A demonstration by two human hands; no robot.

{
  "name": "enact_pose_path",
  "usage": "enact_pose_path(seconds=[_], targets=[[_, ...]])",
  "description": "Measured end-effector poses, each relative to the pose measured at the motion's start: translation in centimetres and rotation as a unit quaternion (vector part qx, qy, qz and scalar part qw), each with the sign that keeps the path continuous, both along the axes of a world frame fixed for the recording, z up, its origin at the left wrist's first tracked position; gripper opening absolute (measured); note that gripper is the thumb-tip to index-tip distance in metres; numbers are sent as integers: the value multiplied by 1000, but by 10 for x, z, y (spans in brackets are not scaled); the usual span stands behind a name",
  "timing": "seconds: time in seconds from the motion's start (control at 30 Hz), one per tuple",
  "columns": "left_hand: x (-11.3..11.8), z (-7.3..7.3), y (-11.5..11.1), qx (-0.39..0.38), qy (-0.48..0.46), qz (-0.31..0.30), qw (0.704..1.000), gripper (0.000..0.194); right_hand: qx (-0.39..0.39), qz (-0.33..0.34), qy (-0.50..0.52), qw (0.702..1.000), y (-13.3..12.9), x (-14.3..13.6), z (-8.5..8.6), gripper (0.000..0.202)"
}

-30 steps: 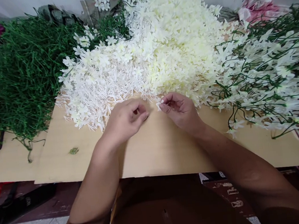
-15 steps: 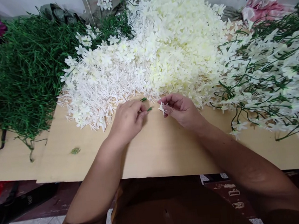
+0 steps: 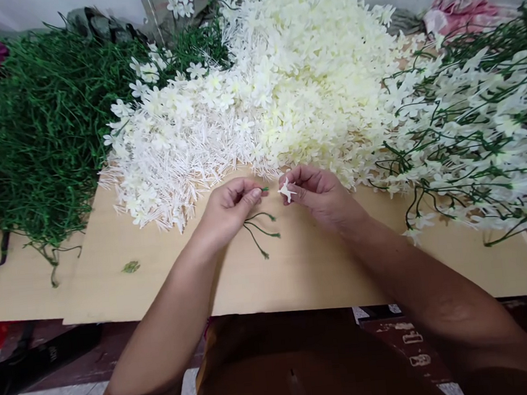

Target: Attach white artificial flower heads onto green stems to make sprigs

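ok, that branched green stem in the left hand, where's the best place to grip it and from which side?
Grip the green stem at its main stalk, where the left hand pinches it now, coming from the left. The thin branches fan out right and downward from there, so that end is probably too flimsy, and the tip must stay bare facing the white flower in the right hand.

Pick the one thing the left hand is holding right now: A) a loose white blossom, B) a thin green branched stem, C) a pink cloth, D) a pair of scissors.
B: the left hand pinches a thin green stem whose bare branches hang below its fingers.
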State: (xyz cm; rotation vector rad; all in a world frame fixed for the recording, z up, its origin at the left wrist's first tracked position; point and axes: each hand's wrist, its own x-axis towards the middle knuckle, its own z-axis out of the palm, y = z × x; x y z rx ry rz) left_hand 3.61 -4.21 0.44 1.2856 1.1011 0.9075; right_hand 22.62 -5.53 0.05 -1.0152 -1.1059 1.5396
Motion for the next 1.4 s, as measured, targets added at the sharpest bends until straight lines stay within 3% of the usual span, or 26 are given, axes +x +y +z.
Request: enact_pose_path(seconds=[0.13,0.3,0.67,0.87,1.2,1.4], targets=[[8,-4,-2,-24,-9,-46,999,34,-30,0,24,999,-1,-1,-1,40],[8,-7,-1,-37,-10,-46,998,36,-51,19,41,998,-1,-3,-2,39],[11,-8,1,-4,-23,-69,997,39,5,-15,-38,999,-1,-7,-8,46],[12,-9,3,-23,-16,-62,998,37,21,1,-48,999,-1,-8,-12,46],[11,-7,5,-22,5,-76,997,32,-21,34,-31,999,2,-8,-18,46],[11,-7,5,-13,2,-89,996,29,12,54,-64,996,2,-7,-20,47]])
